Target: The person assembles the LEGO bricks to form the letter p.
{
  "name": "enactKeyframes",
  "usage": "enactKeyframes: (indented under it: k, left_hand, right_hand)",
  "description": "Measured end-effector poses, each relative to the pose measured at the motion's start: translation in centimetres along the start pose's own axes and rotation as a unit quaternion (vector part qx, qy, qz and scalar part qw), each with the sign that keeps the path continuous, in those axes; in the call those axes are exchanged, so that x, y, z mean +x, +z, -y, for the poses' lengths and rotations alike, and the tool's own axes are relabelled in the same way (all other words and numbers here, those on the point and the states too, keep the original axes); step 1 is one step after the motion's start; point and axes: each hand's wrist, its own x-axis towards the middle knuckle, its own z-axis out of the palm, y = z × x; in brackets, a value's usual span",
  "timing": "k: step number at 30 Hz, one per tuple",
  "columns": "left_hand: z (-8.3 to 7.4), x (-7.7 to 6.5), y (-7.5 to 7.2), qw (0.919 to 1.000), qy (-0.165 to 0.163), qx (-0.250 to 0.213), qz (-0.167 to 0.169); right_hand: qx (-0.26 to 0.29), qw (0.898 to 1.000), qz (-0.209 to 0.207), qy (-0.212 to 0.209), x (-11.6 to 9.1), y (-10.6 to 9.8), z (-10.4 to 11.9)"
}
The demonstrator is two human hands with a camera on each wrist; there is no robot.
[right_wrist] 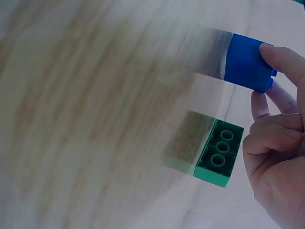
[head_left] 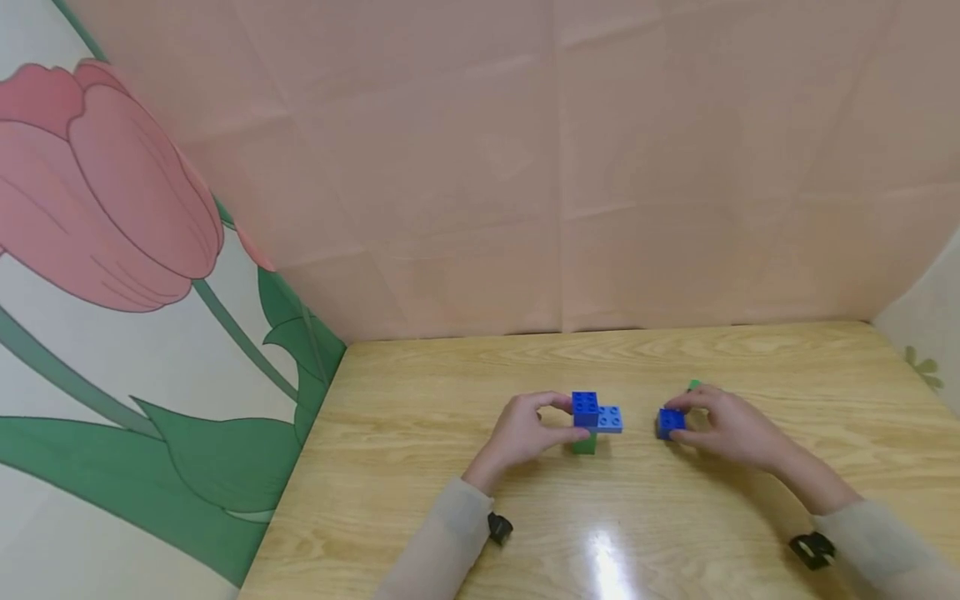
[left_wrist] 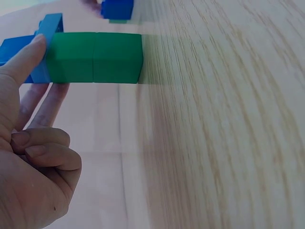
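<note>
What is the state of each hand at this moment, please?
Left hand: closed, holding the blue-and-green block stack.
Right hand: closed, holding a separate blue block.

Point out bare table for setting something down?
Free: table between the left hand and the tulip panel; also the strip beyond the block stack, back to the pink backdrop. Crowded: around the right hand, with the blue block it holds and a green block close by.

Smooth-sided square blue plastic block (right_wrist: 245, 62), smooth-sided rectangular green plastic block (right_wrist: 212, 176), glossy pale-brown wood-grained tabletop (head_left: 390, 417), matt creased pink backdrop (head_left: 450, 167)
</note>
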Motion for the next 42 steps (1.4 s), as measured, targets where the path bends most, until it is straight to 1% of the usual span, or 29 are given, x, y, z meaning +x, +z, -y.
enactKeyframes:
  k: [4, 13, 20, 25, 31, 34, 42]
  left_hand:
    - [0.1, -0.03, 0.04, 1.0, 0.001, 0.0, -0.001]
    - [0.24, -0.09, 0.12, 1.0, -0.001, -0.004, -0.003]
    - [0.16, -0.15, 0.14, 1.0, 0.0, -0.005, -0.005]
    - [0.16, -0.13, 0.19, 1.0, 0.002, -0.008, -0.004]
    - [0.26, -0.05, 0.22, 1.0, 0.006, -0.006, -0.004]
    - [0.28, 0.01, 0.22, 1.0, 0.008, -0.004, -0.004]
    - [0.15, 0.06, 0.19, 0.9999, 0.01, -0.005, -0.003]
  right_hand:
    - [-0.004, 1.0, 0.011, 0.016, -0.08, 0.02, -0.08]
    - [-0.01, 1.0, 0.002, 0.008, -0.05, 0.25, -0.14]
    - [0.002, 1.0, 0.003, 0.008, -0.12, 0.49, -0.44]
    - [-0.006, 1.0, -0.001, 0.007, -0.12, 0.44, -0.51]
    - [0.016, 0.999, 0.016, 0.027, -0.23, 0.52, -0.7]
    - [0.02, 0.999, 0.018, 0.03, -0.26, 0.56, -0.72]
    - [0.012, 1.0, 0.001, 0.016, -0.09, 0.2, 0.18]
